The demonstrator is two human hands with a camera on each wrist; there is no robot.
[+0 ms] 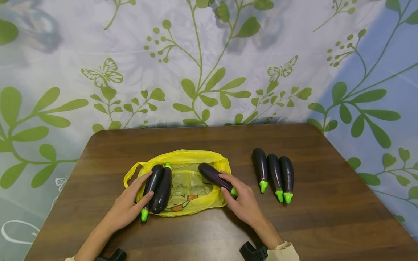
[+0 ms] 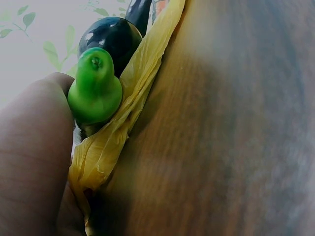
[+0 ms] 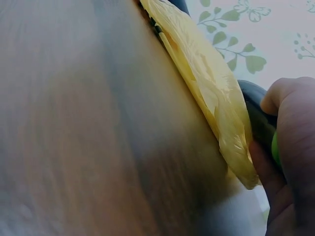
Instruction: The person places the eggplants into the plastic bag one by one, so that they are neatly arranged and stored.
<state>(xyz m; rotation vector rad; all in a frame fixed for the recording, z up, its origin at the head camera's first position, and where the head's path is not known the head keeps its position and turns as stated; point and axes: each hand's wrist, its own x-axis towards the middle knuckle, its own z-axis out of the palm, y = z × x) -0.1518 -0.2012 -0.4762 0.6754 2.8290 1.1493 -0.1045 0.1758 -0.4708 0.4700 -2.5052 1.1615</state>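
Observation:
A yellow plastic bag (image 1: 192, 155) lies spread on the table with its mouth facing up. My left hand (image 1: 125, 207) holds a dark purple eggplant (image 1: 154, 180) at the bag's left side; its green stem end (image 2: 96, 93) points toward me. Right beside it inside the bag lies a second eggplant (image 1: 163, 192), its green end facing away. At the bag's right side my right hand (image 1: 242, 200) grips another eggplant (image 1: 210, 174) near its green end, the dark tip over the bag's inside. In the right wrist view, the bag's yellow edge (image 3: 211, 93) runs close to the right fingers.
Three more eggplants (image 1: 275, 170) lie side by side on the brown wooden table (image 1: 320, 217), right of the bag, green ends toward me. Behind the table's far edge hangs a cloth (image 1: 130, 65) printed with green leaves and butterflies.

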